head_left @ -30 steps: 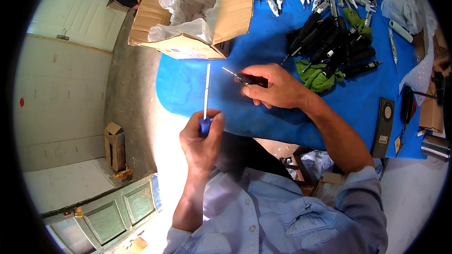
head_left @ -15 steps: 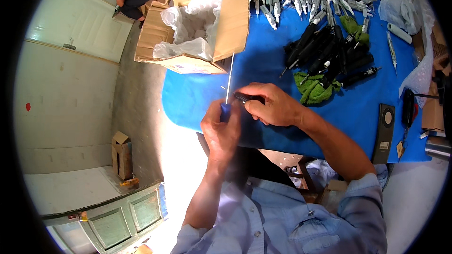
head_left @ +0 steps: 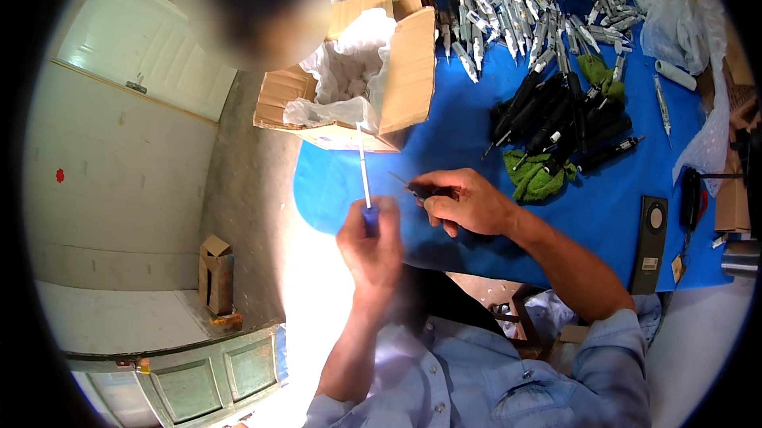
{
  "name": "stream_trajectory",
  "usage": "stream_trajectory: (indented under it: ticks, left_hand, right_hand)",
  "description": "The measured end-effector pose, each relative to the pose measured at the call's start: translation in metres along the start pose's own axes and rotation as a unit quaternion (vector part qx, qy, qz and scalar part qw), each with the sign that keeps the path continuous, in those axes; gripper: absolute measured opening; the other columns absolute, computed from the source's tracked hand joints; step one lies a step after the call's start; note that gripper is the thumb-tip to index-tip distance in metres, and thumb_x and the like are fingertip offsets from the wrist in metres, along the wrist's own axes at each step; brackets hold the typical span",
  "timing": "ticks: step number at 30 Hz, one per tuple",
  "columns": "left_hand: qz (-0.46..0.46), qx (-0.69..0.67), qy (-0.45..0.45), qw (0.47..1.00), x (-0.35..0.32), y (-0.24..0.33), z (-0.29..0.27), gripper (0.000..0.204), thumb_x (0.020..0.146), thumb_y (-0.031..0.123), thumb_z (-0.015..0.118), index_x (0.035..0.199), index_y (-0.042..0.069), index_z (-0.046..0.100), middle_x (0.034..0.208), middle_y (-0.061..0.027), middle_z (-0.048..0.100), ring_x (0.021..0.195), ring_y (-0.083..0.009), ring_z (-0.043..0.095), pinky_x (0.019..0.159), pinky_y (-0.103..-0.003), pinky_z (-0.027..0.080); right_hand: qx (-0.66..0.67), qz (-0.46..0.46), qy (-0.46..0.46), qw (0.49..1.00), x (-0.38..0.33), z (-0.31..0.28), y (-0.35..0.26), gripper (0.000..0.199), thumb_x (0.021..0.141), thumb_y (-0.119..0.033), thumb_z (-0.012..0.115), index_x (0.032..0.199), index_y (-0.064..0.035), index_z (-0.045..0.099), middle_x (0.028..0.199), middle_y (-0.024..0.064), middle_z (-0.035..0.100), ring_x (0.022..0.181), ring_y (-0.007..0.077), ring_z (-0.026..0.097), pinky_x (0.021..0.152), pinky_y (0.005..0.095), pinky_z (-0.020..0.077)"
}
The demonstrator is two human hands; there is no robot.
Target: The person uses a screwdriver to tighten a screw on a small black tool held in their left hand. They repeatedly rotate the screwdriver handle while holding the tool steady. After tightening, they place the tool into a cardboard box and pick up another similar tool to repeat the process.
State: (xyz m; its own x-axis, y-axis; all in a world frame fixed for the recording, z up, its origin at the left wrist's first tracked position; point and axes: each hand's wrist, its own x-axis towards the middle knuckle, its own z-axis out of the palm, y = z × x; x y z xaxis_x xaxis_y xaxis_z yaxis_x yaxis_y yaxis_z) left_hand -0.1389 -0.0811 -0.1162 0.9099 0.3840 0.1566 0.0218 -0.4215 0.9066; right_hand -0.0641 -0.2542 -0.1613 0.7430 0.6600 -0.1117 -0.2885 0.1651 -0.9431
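My left hand (head_left: 370, 252) is closed around the blue handle of a screwdriver (head_left: 364, 178), its long metal shaft pointing away toward the box. To its right, my right hand (head_left: 472, 204) grips a slim black pen-shaped tool (head_left: 419, 190) with a thin metal tip pointing left. The screwdriver and the black tool are apart. Both hands are over the near left part of the blue-covered table (head_left: 333, 190). Most of the black tool is hidden by my fingers.
An open cardboard box (head_left: 406, 79) lined with white plastic stands beyond my hands. Black pen-shaped tools (head_left: 548, 110) lie around a green cloth (head_left: 536, 178). Several grey pen-shaped tools (head_left: 516, 15) are heaped behind. A flat dark device (head_left: 649, 244) lies at right. Another person's blurred head (head_left: 262, 11) shows far left.
My left hand with the screwdriver has drawn away from the black tool, and the shaft now leans left. The black tool's thin tip is now visible. The other person now appears nearer.
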Motion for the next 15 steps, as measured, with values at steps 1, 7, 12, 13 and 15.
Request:
stream_trajectory:
  ticks: [1, 7, 12, 13, 15]
  left_hand:
    - [0.027, 0.023, 0.017, 0.999, 0.006, 0.008, -0.009, 0.022, 0.101, 0.020, 0.068, 0.092, 0.000, 0.068, 0.076, 0.0030, 0.060, 0.068, -0.0044, 0.049, 0.059, -0.023, 0.041]
    - [0.214, 0.107, 0.013, 0.971, 0.090, 0.062, -0.039, 0.027, 0.098, 0.024, 0.072, 0.092, -0.002, 0.070, 0.065, 0.0000, 0.056, 0.061, -0.0056, 0.047, 0.055, -0.025, 0.042]
    - [0.204, 0.262, 0.004, 0.943, 0.170, 0.074, -0.039, 0.029, 0.093, 0.028, 0.073, 0.097, -0.001, 0.072, 0.069, -0.0083, 0.061, 0.063, -0.0119, 0.052, 0.062, -0.033, 0.048]
    - [0.202, 0.276, -0.001, 0.940, 0.180, 0.075, -0.038, 0.029, 0.094, 0.028, 0.074, 0.100, 0.000, 0.073, 0.071, -0.0073, 0.063, 0.065, -0.0108, 0.052, 0.063, -0.032, 0.048]
    - [0.219, 0.295, 0.023, 0.930, 0.198, 0.074, -0.040, 0.028, 0.093, 0.027, 0.074, 0.102, 0.001, 0.073, 0.072, -0.0088, 0.064, 0.064, -0.0116, 0.052, 0.063, -0.032, 0.049]
  right_hand:
    - [-0.001, -0.009, -0.002, 1.000, 0.002, 0.000, 0.002, 0.036, 0.095, -0.013, 0.061, 0.127, 0.0029, 0.066, 0.078, 0.0058, 0.065, 0.056, 0.0115, 0.059, 0.053, 0.0268, 0.0479]
    - [-0.002, -0.028, 0.003, 1.000, 0.005, -0.005, 0.014, 0.037, 0.097, -0.013, 0.061, 0.130, 0.0029, 0.065, 0.081, 0.0063, 0.066, 0.057, 0.0111, 0.059, 0.054, 0.0262, 0.0483]
    - [0.027, -0.037, 0.027, 0.999, 0.005, -0.003, 0.010, 0.038, 0.098, -0.013, 0.061, 0.132, 0.0044, 0.064, 0.085, 0.0080, 0.068, 0.058, 0.0113, 0.059, 0.054, 0.0263, 0.0491]
    - [0.028, -0.036, 0.021, 0.999, 0.006, -0.004, 0.010, 0.039, 0.098, -0.013, 0.060, 0.132, 0.0050, 0.063, 0.087, 0.0085, 0.068, 0.059, 0.0116, 0.060, 0.055, 0.0264, 0.0495]
    - [0.030, -0.032, 0.011, 0.999, 0.007, -0.008, 0.010, 0.040, 0.099, -0.012, 0.060, 0.133, 0.0063, 0.062, 0.089, 0.0093, 0.069, 0.061, 0.0123, 0.061, 0.055, 0.0266, 0.0502]
